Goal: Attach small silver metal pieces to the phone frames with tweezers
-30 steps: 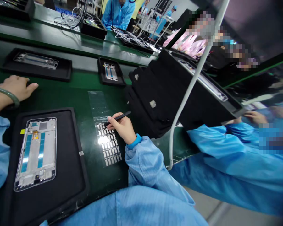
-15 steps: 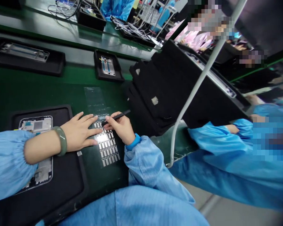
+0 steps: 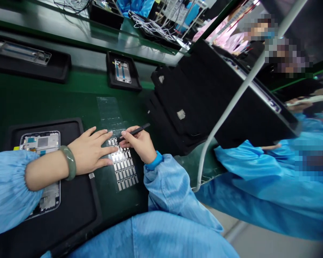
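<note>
Sticker sheet (image 3: 123,166) at 12 o'clock, under your fingertips

Your green bench (image 3: 21,104) is glossy, so the sheet's clear film could slide if your left hand lifts. The black stack of trays (image 3: 177,107) at 2 o'clock leans close, and your right sleeve could catch it. The black tray (image 3: 79,200) at 9 o'clock holds a phone frame (image 3: 40,141). Your left hand (image 3: 88,152) lies open and flat, and your right hand (image 3: 138,143) grips a black stylus (image 3: 136,132). A slip of its tip at the stickers could crease one.
</note>
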Motion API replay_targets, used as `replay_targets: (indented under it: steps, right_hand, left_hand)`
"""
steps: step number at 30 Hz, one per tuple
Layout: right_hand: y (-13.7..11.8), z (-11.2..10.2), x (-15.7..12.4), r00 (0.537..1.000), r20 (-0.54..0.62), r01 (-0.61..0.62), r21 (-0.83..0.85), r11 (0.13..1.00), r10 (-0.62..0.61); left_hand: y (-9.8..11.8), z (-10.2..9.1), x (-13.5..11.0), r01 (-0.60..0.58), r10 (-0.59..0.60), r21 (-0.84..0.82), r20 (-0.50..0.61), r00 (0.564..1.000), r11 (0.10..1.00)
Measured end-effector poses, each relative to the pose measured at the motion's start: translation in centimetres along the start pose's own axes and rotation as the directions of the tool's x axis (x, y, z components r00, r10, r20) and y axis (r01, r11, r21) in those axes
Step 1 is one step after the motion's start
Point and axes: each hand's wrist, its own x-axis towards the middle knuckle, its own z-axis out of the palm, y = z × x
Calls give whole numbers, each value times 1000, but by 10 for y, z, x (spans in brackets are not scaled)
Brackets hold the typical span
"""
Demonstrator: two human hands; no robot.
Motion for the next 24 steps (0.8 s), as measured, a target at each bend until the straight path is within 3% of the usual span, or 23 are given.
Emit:
replay_targets:
  steps: [8,12,14,17,19,24]
  right_hand:
    - [-16,-1,-4,990,133,6,242,970,-39]
    - [-27,19,-10,967,200,76,369,926,-159]
    - [-31,34,-12,950,249,78,400,913,-190]
    - [-38,59,-13,921,325,73,398,915,-216]
    - [-44,73,-13,894,383,91,353,931,-232]
    - [-62,98,-14,818,522,151,214,965,-243]
  left_hand:
    - [0,1,1,3,-9,-125,-48,999,992]
    - [-2,-14,-9,35,-64,-219,-129,989,975]
    - [-2,-25,-20,78,-149,-337,-192,970,938]
    - [-1,-38,-41,167,-350,-555,-242,905,815]
    - [-2,-43,-55,224,-428,-595,-226,875,772]
    - [-13,-54,-90,299,-424,-551,-113,898,779]
